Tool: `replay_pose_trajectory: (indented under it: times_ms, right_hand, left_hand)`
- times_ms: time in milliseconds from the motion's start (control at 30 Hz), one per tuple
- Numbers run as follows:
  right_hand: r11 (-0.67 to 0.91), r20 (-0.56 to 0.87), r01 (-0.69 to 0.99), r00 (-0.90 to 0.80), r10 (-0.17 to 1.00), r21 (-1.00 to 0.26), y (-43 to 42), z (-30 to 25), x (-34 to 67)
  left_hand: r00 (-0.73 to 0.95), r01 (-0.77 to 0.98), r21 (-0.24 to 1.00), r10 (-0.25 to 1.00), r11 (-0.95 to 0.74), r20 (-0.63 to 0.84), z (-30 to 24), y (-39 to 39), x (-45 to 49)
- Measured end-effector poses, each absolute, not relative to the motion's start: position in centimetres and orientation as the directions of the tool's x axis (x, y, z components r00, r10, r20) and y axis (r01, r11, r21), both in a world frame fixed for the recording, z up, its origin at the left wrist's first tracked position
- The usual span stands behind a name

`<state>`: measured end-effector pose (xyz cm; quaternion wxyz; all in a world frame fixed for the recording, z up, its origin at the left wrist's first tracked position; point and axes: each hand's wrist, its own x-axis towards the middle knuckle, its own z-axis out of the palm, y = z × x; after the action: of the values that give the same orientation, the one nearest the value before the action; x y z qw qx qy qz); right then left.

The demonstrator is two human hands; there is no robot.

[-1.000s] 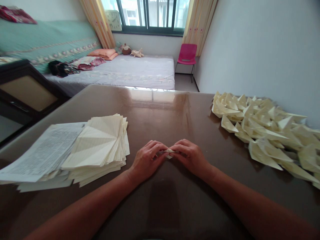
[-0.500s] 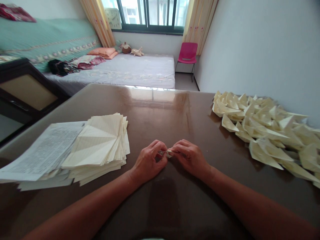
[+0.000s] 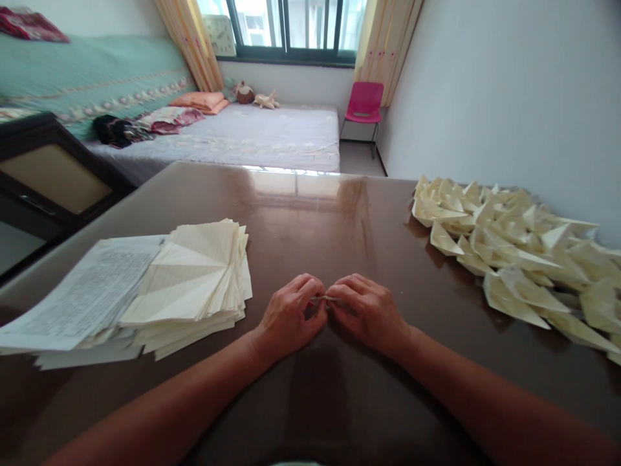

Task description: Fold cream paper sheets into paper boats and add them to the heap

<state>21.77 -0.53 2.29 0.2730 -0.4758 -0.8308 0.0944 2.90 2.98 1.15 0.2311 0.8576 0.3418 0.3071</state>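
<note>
My left hand (image 3: 290, 315) and my right hand (image 3: 369, 312) meet fingertip to fingertip on the brown table (image 3: 310, 213). Both pinch one small folded piece of cream paper (image 3: 324, 299), which lies almost wholly hidden between the curled fingers. Both forearms rest low over the table's near edge. A stack of creased cream paper sheets (image 3: 194, 281) lies to the left of my left hand, partly on printed sheets (image 3: 82, 291).
A big heap of folded cream paper shapes (image 3: 514, 246) fills the table's right side along the white wall. Beyond the table are a bed (image 3: 252, 136), a pink chair (image 3: 363, 107), a window and a dark cabinet (image 3: 43, 175) at the left.
Both hands have closed tighter together and slid slightly toward me. The small paper shows less now, pressed flat between the fingertips.
</note>
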Motion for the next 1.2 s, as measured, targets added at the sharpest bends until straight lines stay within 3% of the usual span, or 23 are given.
replay_pose_trajectory:
  times_ms: [267,600,833,1200]
  right_hand:
    - [0.541,0.280,0.759,-0.465,0.840,-0.364,-0.78,2.54,21.55]
    - [0.549,0.307,0.756,-0.460,0.833,-0.357,-0.78,2.75,21.65]
    - [0.529,0.259,0.682,-0.465,0.847,-0.504,-0.82,2.83,21.72]
    - [0.540,0.281,0.613,-0.471,0.836,-0.577,-0.50,2.50,22.05]
  left_hand:
    - [0.608,0.471,0.574,0.718,-0.670,0.339,1.59,2.77,3.16]
    - [0.622,0.468,0.602,0.725,-0.647,0.295,1.66,2.69,3.17]
    - [0.624,0.439,0.663,0.737,-0.606,0.260,2.11,2.23,3.54]
    - [0.623,0.375,0.769,0.755,-0.518,0.205,2.13,2.34,3.44]
